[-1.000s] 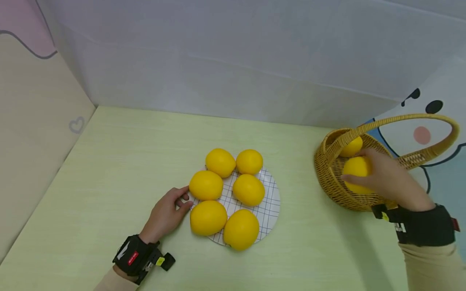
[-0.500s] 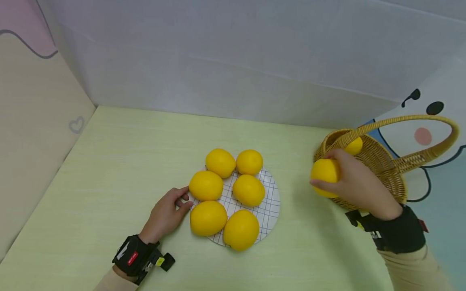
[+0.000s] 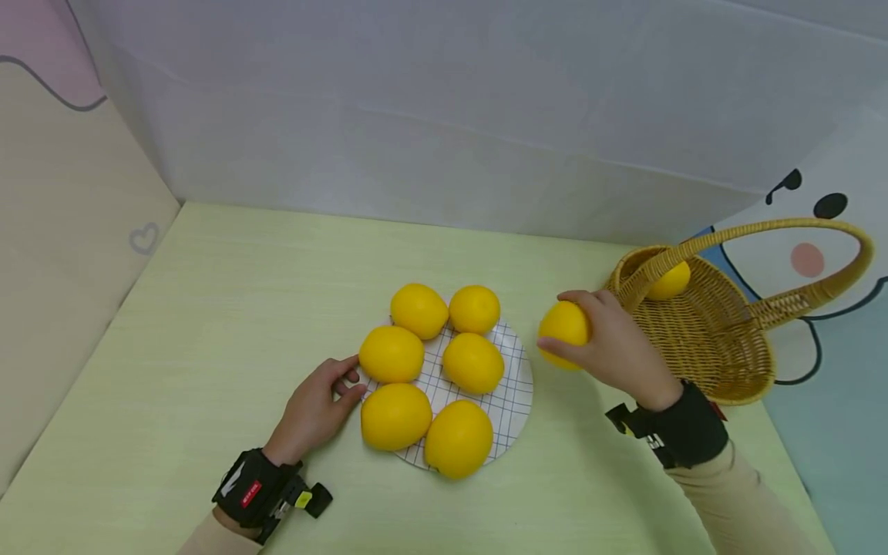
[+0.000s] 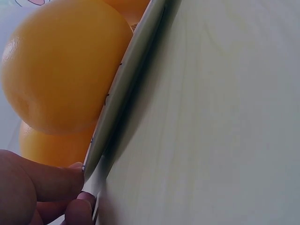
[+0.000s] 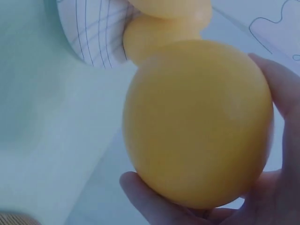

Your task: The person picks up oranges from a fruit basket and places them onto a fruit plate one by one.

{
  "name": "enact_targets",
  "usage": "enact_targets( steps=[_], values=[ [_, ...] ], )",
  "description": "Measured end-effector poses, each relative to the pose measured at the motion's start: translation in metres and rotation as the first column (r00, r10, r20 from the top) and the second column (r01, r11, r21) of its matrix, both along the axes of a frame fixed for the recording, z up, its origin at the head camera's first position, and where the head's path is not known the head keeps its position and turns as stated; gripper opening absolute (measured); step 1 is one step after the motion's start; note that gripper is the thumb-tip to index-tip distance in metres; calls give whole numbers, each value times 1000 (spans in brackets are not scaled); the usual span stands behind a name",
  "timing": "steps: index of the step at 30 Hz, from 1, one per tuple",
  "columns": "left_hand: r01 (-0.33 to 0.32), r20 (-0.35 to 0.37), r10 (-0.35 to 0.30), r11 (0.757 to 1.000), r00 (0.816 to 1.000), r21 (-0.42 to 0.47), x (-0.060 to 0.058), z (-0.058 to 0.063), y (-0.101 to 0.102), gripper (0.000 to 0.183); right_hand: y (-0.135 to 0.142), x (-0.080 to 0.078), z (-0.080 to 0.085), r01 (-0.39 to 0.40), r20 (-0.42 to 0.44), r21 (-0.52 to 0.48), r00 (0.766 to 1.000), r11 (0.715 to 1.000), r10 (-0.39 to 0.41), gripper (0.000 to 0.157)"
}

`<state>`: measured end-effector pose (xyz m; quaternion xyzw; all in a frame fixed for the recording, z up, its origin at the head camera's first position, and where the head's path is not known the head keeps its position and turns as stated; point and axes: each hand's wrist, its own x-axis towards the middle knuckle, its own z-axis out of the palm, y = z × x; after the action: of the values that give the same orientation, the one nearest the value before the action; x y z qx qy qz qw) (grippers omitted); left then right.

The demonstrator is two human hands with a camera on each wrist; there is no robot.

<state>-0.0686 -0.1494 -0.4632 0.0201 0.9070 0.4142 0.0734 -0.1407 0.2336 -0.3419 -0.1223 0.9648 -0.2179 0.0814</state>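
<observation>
My right hand (image 3: 624, 347) grips a yellow lemon (image 3: 563, 333) in the air between the basket and the plate. Up close in the right wrist view, thumb and fingers spread around that lemon (image 5: 197, 124). A round white plate (image 3: 513, 385) with a blue grid carries several more lemons (image 3: 474, 364). At the plate's left edge, my left hand (image 3: 319, 408) pinches the rim. The left wrist view has its fingertips right at the plate's rim (image 4: 126, 84), beside a large lemon (image 4: 65, 65).
A wicker basket (image 3: 721, 354) with a tall arched handle (image 3: 770, 223) stands at the right against the patterned wall. One lemon (image 3: 669, 281) lies inside it, under the handle. The pale wooden table (image 3: 264, 285) meets a white back wall (image 3: 416, 139).
My right hand has lifted the lemon out of the basket and carried it left toward the plate. The left hand has stayed at the plate's rim.
</observation>
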Motion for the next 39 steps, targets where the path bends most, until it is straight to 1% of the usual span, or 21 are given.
enact_targets(
  steps=[4,9,13,17,20,25,30,39],
  values=[
    [-1,-3,1,1000,1000,2,0,0,0,44,-8,-4,-14,6,-1,-50,1000,999,-6,74],
    [-1,-2,1,1000,1000,4,0,2,0,43,-16,-8,-32,35,42,-116,999,993,-30,73],
    [2,0,-2,1000,1000,5,0,2,0,43,-23,-12,-45,63,61,-140,997,988,-55,74],
    [3,-13,-3,1000,1000,-1,0,0,0,43,-29,-16,-54,84,49,-155,996,984,-77,76],
    [2,-16,-3,1000,1000,-2,0,1,0,43,-33,-17,-59,97,43,-169,995,981,-91,77],
    [-1,-2,1,1000,1000,1,1,2,0,43,-37,-18,-66,114,62,-182,993,977,-105,78],
    [-1,-5,1,1000,1000,7,1,2,0,43,-38,-19,-73,127,75,-189,991,974,-115,79],
    [-2,4,2,1000,1000,-1,0,1,1,44,-40,-18,-78,135,88,-213,989,968,-119,78]
  ],
)
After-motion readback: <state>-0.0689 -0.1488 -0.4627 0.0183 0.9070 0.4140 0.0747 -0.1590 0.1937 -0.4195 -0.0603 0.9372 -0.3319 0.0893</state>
